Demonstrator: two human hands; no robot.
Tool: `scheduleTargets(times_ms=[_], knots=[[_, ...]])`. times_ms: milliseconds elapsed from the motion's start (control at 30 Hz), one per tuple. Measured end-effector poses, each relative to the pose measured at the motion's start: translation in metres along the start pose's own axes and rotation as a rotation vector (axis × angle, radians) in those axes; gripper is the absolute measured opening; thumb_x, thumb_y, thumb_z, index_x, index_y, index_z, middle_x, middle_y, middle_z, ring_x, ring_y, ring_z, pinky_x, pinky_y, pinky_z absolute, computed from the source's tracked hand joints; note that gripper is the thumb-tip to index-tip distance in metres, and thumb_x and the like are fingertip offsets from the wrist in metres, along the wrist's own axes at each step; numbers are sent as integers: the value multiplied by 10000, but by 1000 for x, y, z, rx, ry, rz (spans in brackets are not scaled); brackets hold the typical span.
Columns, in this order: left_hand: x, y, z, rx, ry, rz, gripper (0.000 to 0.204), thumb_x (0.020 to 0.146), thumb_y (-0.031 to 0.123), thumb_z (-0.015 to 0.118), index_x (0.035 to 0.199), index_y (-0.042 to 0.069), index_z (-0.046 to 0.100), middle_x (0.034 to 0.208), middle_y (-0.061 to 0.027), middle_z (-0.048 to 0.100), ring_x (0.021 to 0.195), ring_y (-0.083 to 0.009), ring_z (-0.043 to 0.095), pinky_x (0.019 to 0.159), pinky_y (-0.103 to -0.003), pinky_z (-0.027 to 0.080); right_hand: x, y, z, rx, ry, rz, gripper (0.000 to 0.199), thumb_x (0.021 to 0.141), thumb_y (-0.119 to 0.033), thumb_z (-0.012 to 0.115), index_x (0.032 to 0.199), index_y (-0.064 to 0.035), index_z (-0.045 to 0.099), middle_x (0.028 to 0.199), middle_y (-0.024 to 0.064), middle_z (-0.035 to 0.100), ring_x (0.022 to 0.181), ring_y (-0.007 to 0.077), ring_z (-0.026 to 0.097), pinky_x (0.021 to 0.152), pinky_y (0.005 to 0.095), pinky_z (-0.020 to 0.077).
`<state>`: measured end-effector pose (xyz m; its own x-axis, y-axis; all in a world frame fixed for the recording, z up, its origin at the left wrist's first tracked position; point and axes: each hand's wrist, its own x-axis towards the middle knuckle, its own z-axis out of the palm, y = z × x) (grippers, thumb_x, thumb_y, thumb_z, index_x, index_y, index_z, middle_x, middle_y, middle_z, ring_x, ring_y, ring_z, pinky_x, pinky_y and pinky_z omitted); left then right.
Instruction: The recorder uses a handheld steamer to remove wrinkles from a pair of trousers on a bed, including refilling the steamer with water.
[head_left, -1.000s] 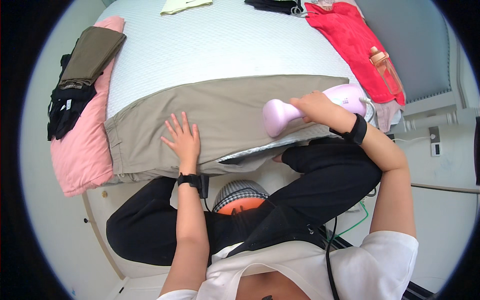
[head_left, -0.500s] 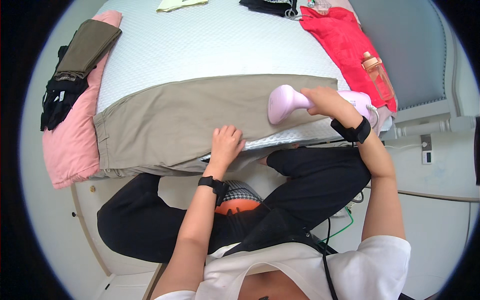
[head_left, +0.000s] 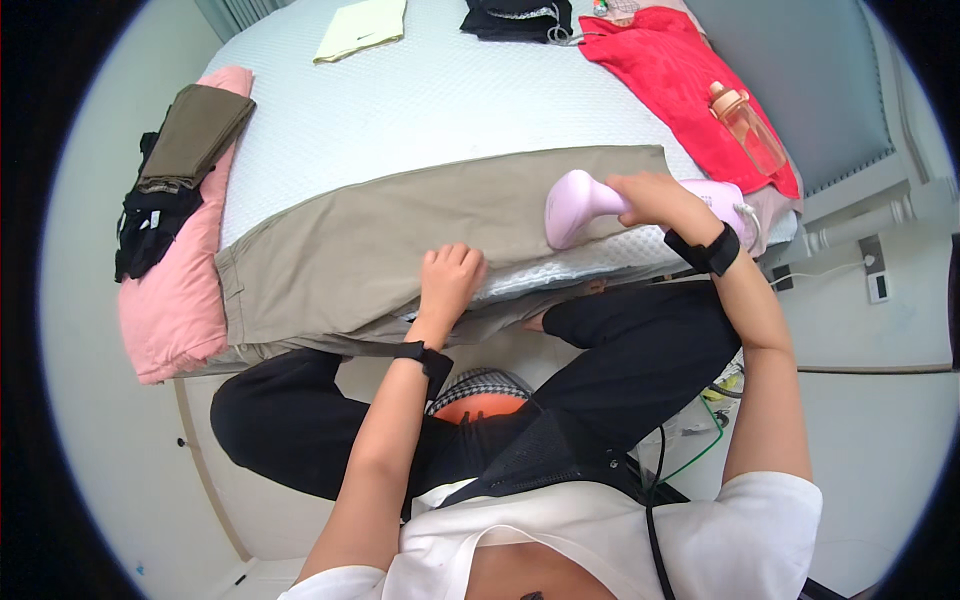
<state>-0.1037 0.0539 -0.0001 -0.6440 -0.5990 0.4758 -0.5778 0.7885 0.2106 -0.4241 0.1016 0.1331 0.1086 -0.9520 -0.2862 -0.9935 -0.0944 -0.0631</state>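
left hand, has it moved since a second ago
Yes: the left hand has moved right, farther from the pink bedding, to the near edge of the trousers.

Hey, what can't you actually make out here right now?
In the head view:
Lilac appliance: underside faces away, so contact with the beige trousers is unclear; the right hand covers its middle.
Left hand: fingertips curled out of sight beneath its knuckles.
Far black garment: cut off by the top edge.

I see khaki cloth trousers [head_left: 360, 235] mid-frame, lilac-pink plastic handheld steamer [head_left: 576, 208] right of centre, bright-red cloth [head_left: 665, 75] upper right.
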Motion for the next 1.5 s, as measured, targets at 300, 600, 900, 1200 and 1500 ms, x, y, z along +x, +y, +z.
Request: scheduleTargets(times_ms=[300, 600, 900, 1200, 1500], knots=[[23, 1, 18, 95, 29, 147, 125, 740, 168, 654, 770, 120, 542, 725, -19, 510, 743, -199, 528, 645, -344, 371, 0, 0, -3, -11, -34, 35, 360, 673, -160, 696, 1004, -100, 568, 894, 143, 644, 869, 340, 614, 733, 438, 489], [20, 18, 34, 57, -59, 116, 188, 756, 230, 648, 755, 112, 502, 730, -37, 516, 747, -199, 535, 649, -353, 367, 1, 13, 0, 43, -67, 75, 358, 677, -147, 690, 1007, -90, 562, 877, 151, 645, 857, 349, 615, 730, 441, 488], [30, 27, 31, 149, 56, 130, 186, 752, 239, 649, 761, 116, 509, 740, -31, 524, 755, -198, 536, 642, -343, 370, -2, 24, -5, 66, -41, 121, 363, 676, -156, 693, 996, -82, 539, 845, 172, 638, 811, 369, 614, 696, 440, 482], [24, 26, 50, 47, -177, 173, 123, 734, 147, 618, 778, 98, 514, 734, -43, 520, 722, -218, 532, 618, -341, 376, 6, 25, -5, 97, -26, 105, 380, 663, -144, 687, 1006, -86, 534, 851, 176, 636, 819, 377, 609, 707, 442, 480], [36, 26, 42, -32, -156, 324, 81, 690, 103, 572, 746, 114, 515, 653, -30, 534, 700, -193, 536, 661, -336, 394, 7, 34, -7, 23, 71, 193, 460, 656, -145, 688, 1087, -87, 537, 896, 173, 639, 843, 365, 612, 723, 435, 486]])
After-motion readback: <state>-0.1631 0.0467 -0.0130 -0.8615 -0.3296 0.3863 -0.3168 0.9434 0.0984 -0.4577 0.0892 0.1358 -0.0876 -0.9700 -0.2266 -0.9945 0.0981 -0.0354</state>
